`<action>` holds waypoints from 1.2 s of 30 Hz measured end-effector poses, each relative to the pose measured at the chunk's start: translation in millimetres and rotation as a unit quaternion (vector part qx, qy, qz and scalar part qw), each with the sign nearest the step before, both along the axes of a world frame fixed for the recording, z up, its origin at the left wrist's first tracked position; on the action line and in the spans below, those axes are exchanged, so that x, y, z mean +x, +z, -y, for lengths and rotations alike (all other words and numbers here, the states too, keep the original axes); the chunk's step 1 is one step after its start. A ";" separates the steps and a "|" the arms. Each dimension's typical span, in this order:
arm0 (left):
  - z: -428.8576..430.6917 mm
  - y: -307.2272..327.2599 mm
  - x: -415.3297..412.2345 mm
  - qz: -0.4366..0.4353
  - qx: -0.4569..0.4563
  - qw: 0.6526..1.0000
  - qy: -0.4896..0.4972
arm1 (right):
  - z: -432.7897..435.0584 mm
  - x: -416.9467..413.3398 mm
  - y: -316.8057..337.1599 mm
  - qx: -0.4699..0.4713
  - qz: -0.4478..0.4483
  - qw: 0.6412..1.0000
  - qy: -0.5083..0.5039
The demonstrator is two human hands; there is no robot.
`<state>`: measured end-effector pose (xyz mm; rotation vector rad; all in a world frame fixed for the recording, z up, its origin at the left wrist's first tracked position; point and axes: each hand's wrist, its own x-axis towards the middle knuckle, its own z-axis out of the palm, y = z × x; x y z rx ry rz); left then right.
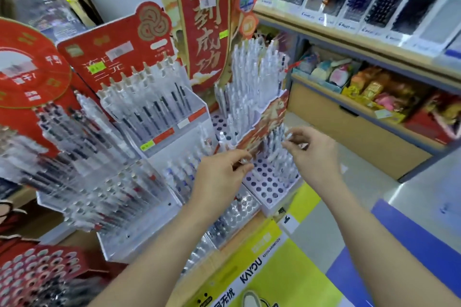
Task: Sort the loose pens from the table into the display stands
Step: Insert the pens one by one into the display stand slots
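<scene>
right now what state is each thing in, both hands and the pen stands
holed stand, partly filled, front holes empty
left hand, fingers curled at the holed stand; what they hold is blurred
right hand, pinching the top of a pen at the holed stand
white pens, upright, packed in the tier behind
clear stand, full, pens leaning

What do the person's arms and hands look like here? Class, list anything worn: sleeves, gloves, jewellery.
Both arms are bare up to the frame's edge: no sleeve shows on the left forearm or the right forearm. The left hand and right hand wear no gloves. No ring, watch or bracelet shows, though the picture is blurred.
</scene>
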<state>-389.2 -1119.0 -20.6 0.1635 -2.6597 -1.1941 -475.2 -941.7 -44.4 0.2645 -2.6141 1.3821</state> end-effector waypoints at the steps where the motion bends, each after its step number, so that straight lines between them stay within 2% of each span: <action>1: -1.7 -3.5 -2.4 -0.003 -0.012 1.000 -0.004 | 1.6 -1.9 -5.5 0.041 0.003 0.999 0.011; 5: -2.9 -12.7 -8.8 -0.007 -0.056 0.998 -0.010 | 3.0 -10.3 -24.6 0.138 0.023 0.990 0.032; 12: -3.7 -17.0 -20.8 -0.019 -0.078 0.997 0.000 | 8.0 -24.1 -26.1 0.176 0.038 0.982 0.055; 18: -13.2 -25.4 -39.6 -0.060 -0.113 0.992 -0.011 | 5.5 -22.3 -30.2 0.174 0.038 0.981 0.082; 23: -23.8 -37.8 -50.2 -0.072 -0.136 0.988 -0.027 | -3.6 -19.3 -26.5 0.140 0.030 0.988 0.064; 36: -26.6 -50.4 -66.3 0.015 -0.177 0.983 -0.041 | -11.0 -17.4 -29.4 0.079 0.054 0.995 0.016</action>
